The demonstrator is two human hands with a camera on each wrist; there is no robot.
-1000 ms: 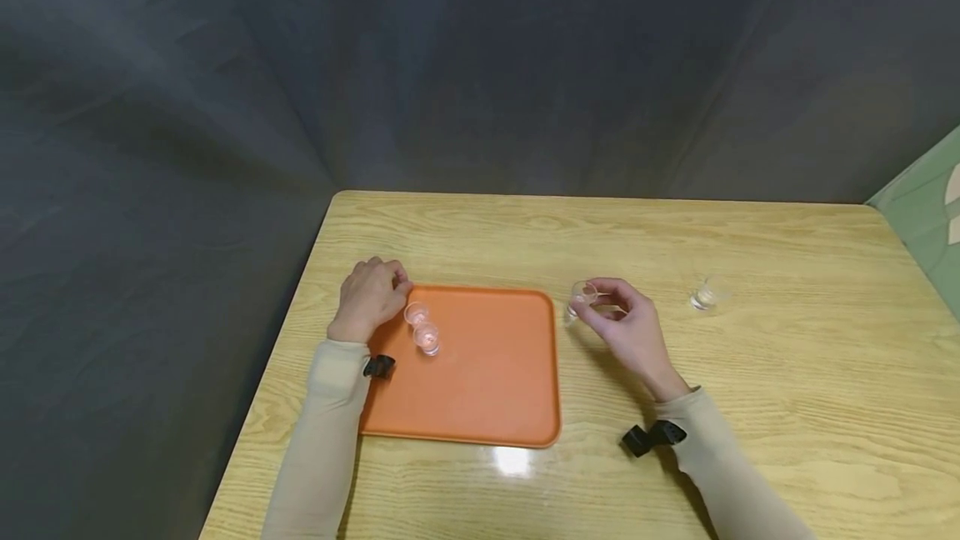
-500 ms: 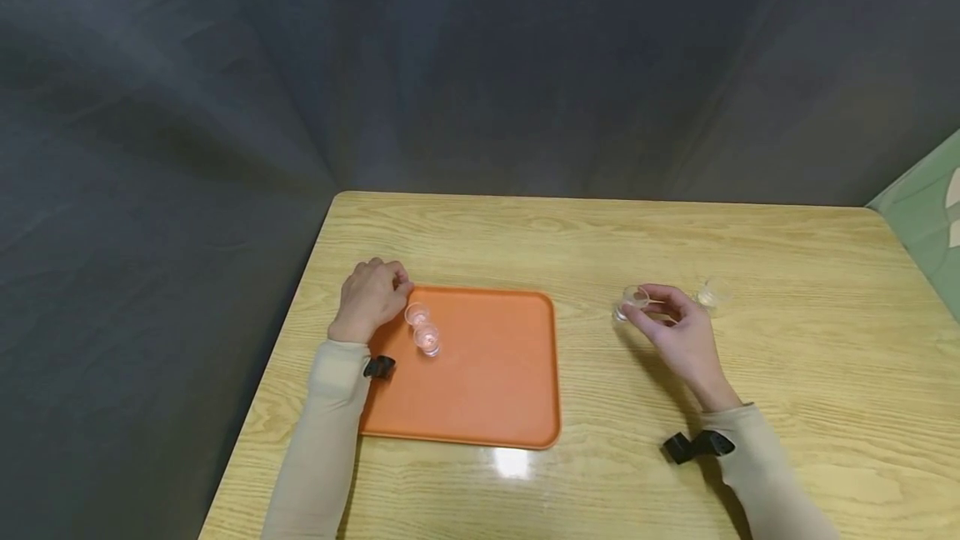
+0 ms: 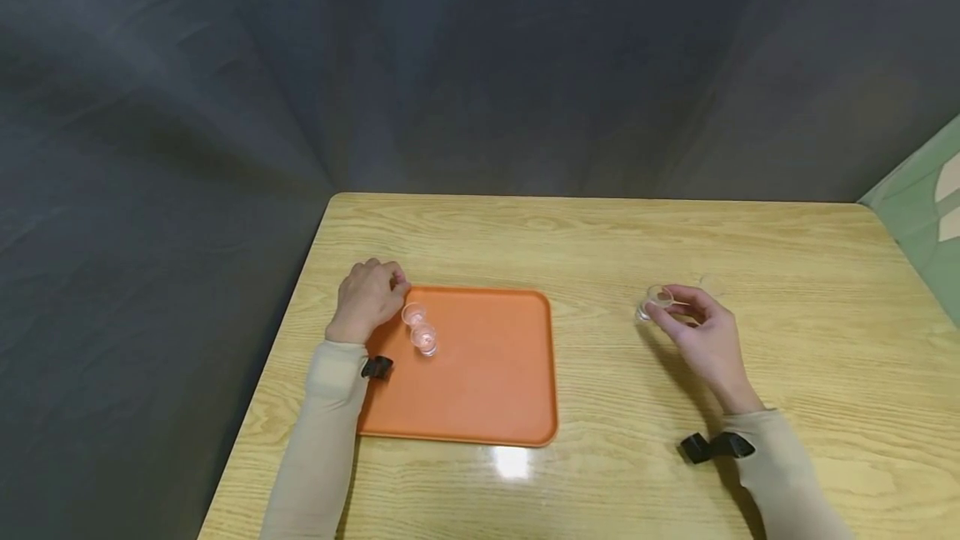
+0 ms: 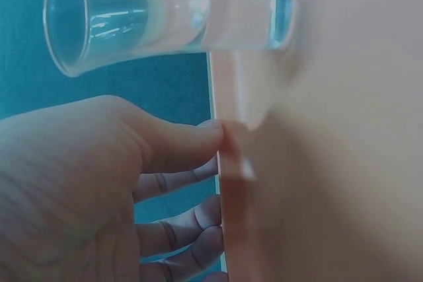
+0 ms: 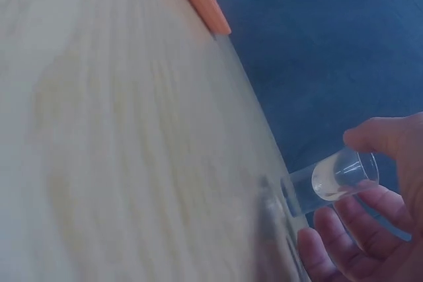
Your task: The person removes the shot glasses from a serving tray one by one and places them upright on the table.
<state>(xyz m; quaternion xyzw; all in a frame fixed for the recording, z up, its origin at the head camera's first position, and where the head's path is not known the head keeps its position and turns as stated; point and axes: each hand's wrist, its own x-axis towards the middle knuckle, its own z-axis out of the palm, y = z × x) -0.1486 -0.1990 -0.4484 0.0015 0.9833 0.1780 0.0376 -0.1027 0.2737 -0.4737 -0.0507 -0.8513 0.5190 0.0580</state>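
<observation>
My left hand (image 3: pixel 367 298) is at the far left corner of the orange tray (image 3: pixel 487 394). The left wrist view has its thumb and fingertips gripping the tray's rim. Two small clear shot glasses (image 3: pixel 424 340) stand close together on the tray, right of that hand; one glass (image 4: pixel 119 14) looms large above the thumb in the left wrist view. Off the tray's right side, my right hand (image 3: pixel 705 336) holds another clear shot glass (image 5: pixel 337 177) between thumb and fingers, upright and low over the table. One more glass is mostly hidden behind the right hand's fingers.
The wood-grain table (image 3: pixel 480 240) extends around the tray and widely to the right. A dark curtain (image 3: pixel 510 65) hangs behind it and along the left side. Green fabric (image 3: pixel 922 207) shows at the right edge.
My right hand has carried its glass rightward, away from the tray's right edge, toward the other glass on the table, which it now mostly covers. The left hand has stayed on the tray.
</observation>
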